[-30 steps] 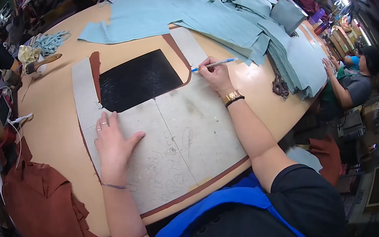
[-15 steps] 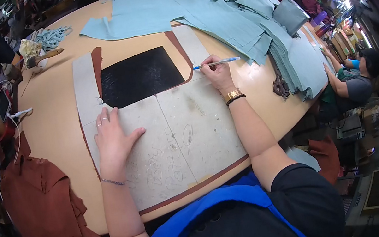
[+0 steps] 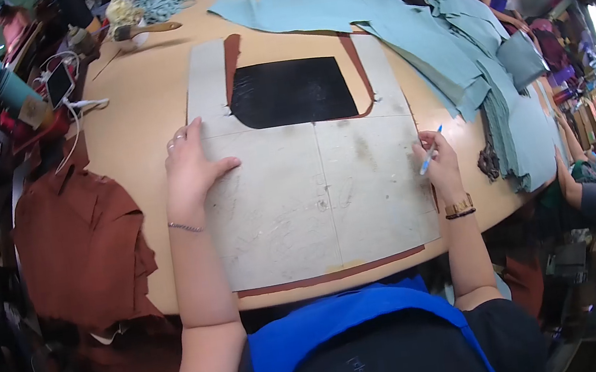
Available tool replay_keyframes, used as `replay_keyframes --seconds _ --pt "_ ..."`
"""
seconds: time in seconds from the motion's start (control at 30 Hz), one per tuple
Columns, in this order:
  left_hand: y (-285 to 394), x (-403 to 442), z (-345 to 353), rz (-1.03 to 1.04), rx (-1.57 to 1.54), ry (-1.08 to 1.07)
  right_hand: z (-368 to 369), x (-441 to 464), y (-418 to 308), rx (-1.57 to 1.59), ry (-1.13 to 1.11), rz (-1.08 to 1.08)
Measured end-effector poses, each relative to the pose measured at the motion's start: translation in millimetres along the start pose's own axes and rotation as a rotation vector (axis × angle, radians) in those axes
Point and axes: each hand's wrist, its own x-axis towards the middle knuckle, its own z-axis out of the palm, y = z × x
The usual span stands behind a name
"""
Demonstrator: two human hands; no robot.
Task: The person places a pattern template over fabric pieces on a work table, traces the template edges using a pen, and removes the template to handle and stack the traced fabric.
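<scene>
Board (image 3: 278, 204) flat on a table, pen (image 3: 425, 164) at its right edge.
Folded brown leather (image 3: 82, 247) lay by the left side of the table (image 3: 118, 150); the left hand (image 3: 191, 159) rested open on the board's left side, thumb spread, gripping nothing; 2 brown strips (image 3: 233, 66) flanked a black sheet (image 3: 292, 91) within the board's cutout; the right hand (image 3: 443, 164), fingers curled, pinched the pen; pale-blue sheets (image 3: 522, 128) lay stacked beyond.

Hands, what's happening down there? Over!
Left hand on grey board's left edge. Right hand gripping pen at right edge. Brown sheet beneath. Black sheet shows in notch, clear of hands.
</scene>
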Motion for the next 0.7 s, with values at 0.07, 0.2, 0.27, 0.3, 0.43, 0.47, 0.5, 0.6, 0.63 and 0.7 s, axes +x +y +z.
replay_keyframes --seconds 0.07,0.2,0.27,0.3,0.43,0.47,0.5,0.6,0.63,0.7 --pt "2.4 0.7 -2.5 -0.036 0.028 -0.018 -3.1 5.8 1.4 0.206 -0.03 0.055" --pt "3.6 1.1 -5.1 -0.061 0.044 -0.026 -26.1 13.2 -23.3 0.621 -0.107 0.353" --pt "8.4 -0.8 -10.5 -0.096 0.053 -0.058 -34.0 16.9 -30.4 0.562 -0.171 0.392" --pt "8.8 -1.0 -10.7 -0.104 0.078 -0.08 -35.7 17.5 -32.1 0.511 -0.244 0.363" --pt "10.2 -3.7 -7.6 -0.106 0.145 -0.132 -45.9 7.9 -43.8 0.428 -0.059 0.11" --pt "11.7 -5.5 -6.2 -0.101 0.153 -0.138 -57.0 6.1 -45.7 0.441 -0.043 0.068" --pt "12.7 -6.4 -4.9 -0.106 0.168 -0.152 -76.4 6.5 -44.1 0.452 -0.027 0.027" --pt "16.0 -6.4 -0.7 -0.121 0.232 -0.197 -129.0 3.8 -4.5 0.343 0.386 -0.034" --pt "17.8 -6.4 0.8 -0.125 0.269 -0.213 -150.2 2.3 3.7 0.456 0.386 -0.032" --pt "17.9 -5.6 3.1 -0.134 0.31 -0.224 -185.0 -1.8 14.4 0.624 0.43 -0.031"
